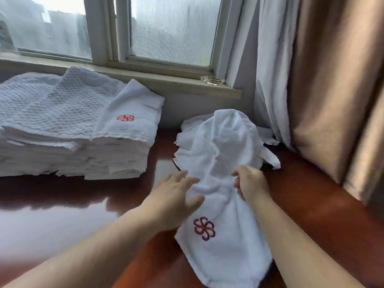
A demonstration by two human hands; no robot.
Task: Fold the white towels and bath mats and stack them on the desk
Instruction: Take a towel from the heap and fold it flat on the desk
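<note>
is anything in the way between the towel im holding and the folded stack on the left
Nothing visible. The right hand pinches the crumpled towel, the open left hand is at its edge, and only bare desk lies between the towel and the stack.

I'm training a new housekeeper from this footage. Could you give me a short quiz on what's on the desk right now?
1. Which hand pinches the crumpled towel? A. left B. right C. neither
2. Fill in: the logo atop the folded stack is ___ in colour.
3. True or false: the crumpled towel already lies on the folded stack.

Key
1. B: the right hand pinches it; the left hand reaches in with straight fingers.
2. Red.
3. False: it is on the desk, apart from the stack.
</note>
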